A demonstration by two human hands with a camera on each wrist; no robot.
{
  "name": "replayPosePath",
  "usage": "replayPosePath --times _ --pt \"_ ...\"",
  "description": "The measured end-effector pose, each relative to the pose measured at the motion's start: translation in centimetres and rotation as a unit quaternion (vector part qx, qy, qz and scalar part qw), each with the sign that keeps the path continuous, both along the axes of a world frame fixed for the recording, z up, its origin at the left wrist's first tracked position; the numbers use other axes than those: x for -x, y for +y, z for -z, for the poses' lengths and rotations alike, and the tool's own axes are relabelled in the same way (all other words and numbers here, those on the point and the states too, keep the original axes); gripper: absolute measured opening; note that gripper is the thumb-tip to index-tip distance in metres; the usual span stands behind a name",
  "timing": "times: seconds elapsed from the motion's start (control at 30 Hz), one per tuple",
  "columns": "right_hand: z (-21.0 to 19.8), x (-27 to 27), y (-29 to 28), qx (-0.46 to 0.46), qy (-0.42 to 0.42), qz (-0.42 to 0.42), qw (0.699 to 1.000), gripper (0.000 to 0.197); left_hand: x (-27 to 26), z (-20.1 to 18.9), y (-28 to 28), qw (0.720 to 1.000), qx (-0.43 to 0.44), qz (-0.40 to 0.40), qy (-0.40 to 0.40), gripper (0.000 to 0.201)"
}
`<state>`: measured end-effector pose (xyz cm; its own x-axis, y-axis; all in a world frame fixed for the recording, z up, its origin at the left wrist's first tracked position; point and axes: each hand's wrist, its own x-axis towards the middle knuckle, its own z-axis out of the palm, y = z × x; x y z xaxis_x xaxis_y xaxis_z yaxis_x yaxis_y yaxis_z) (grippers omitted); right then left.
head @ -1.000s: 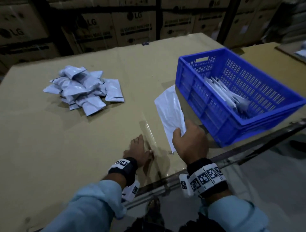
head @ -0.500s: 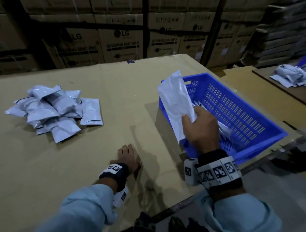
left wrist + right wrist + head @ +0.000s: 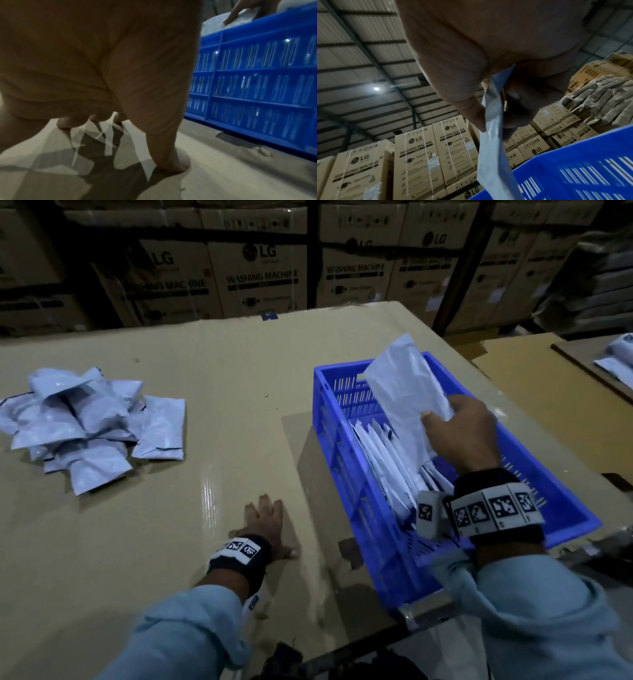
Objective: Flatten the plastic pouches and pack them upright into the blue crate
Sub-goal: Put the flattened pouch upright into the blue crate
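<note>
My right hand pinches a flat white plastic pouch by its lower end and holds it upright over the blue crate. In the right wrist view the pouch hangs between thumb and fingers above the crate wall. Several flattened pouches stand leaning in a row inside the crate. A pile of crumpled white pouches lies at the far left of the table. My left hand rests flat on the cardboard, fingers spread, holding nothing; its thumb presses the surface beside the crate side.
The table top is a sheet of brown cardboard whose near edge runs just below the crate. Stacked washing machine boxes line the back. A second cardboard-topped surface with more white pouches sits at the far right.
My right hand lifted the pouch off the table and carried it right, over the crate. The left hand stayed flat on the cardboard.
</note>
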<state>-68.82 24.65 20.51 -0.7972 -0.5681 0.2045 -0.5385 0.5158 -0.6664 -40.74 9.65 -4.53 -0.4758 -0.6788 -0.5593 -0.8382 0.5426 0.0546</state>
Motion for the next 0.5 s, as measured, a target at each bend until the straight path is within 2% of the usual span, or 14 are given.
replayPosePath --times 0.23,0.5 --pt "3.4 7.1 -0.6 -0.055 0.010 0.051 0.997 0.018 2.0 -1.5 -0.3 0.998 -0.001 -0.013 -0.055 0.145" --pt "8.3 8.7 -0.6 -0.121 0.067 0.098 0.986 0.014 3.0 -1.5 -0.4 0.997 -0.014 -0.036 -0.073 0.152"
